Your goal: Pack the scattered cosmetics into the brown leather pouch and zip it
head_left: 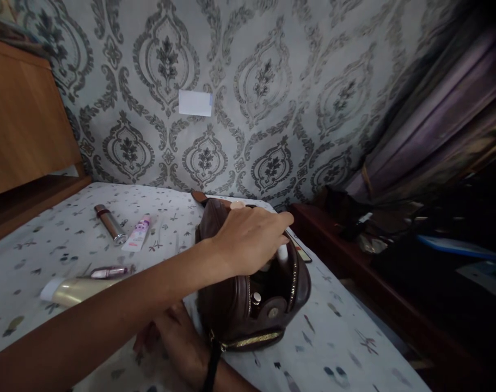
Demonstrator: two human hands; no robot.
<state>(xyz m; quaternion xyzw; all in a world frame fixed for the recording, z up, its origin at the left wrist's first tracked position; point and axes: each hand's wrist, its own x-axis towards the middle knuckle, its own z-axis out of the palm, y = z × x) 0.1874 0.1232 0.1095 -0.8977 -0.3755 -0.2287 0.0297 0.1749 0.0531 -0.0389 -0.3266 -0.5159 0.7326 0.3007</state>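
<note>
My left hand (pixel 251 237) reaches across from the left, over the opening of a dark brown zippered bag (pixel 221 305). Its fingers are closed on a small white item (pixel 282 252), only one end of which shows. Inside the bag, a small bottle with a shiny cap (pixel 256 298) sits near the front edge. My right hand (pixel 178 337) is lower down, left of the bag and under my left forearm; its fingers are blurred and partly hidden. A gold tube with a white cap (pixel 74 291) lies beyond my left forearm, partly covered by it.
On the patterned white sheet (pixel 27 267) lie a brown and silver cylinder (pixel 111 224), a small pink and white tube (pixel 137 234) and a slim pinkish tube (pixel 109 271). A wooden cabinet (pixel 27 120) stands left, a patterned wall (pixel 239 136) behind, a dark red bed frame (pixel 354 267) right.
</note>
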